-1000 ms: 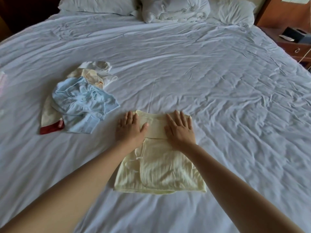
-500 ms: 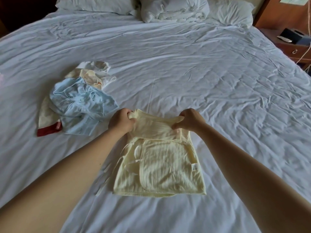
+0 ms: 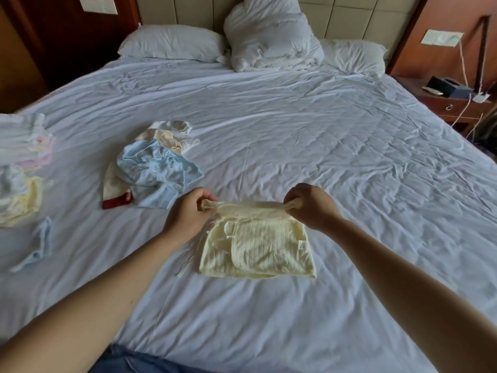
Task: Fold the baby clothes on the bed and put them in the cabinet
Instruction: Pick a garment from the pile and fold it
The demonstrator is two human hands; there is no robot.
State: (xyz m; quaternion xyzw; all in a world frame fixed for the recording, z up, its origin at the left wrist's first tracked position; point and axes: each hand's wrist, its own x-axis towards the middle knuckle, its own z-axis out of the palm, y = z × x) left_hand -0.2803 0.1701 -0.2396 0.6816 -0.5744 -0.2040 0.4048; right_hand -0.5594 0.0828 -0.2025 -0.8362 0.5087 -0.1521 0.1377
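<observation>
A pale yellow ribbed baby garment (image 3: 258, 249) lies on the white bed sheet (image 3: 322, 157) in front of me. My left hand (image 3: 188, 214) grips its far left corner and my right hand (image 3: 309, 205) grips its far right corner. Both hold that far edge lifted and stretched taut between them, while the near part stays flat on the sheet. To the left lies a loose heap of baby clothes (image 3: 153, 170), light blue on top with cream, white and a red-edged piece.
Folded baby clothes (image 3: 21, 170) are stacked at the bed's left edge, with a small blue piece (image 3: 37, 243) nearer me. Pillows and a bunched duvet (image 3: 271, 41) lie at the headboard. A wooden nightstand (image 3: 454, 103) with cables stands at the right.
My hands went from pressing flat on the yellow garment to gripping its far corners and lifting that edge toward me. My head has tilted up, showing the headboard and the folded stack.
</observation>
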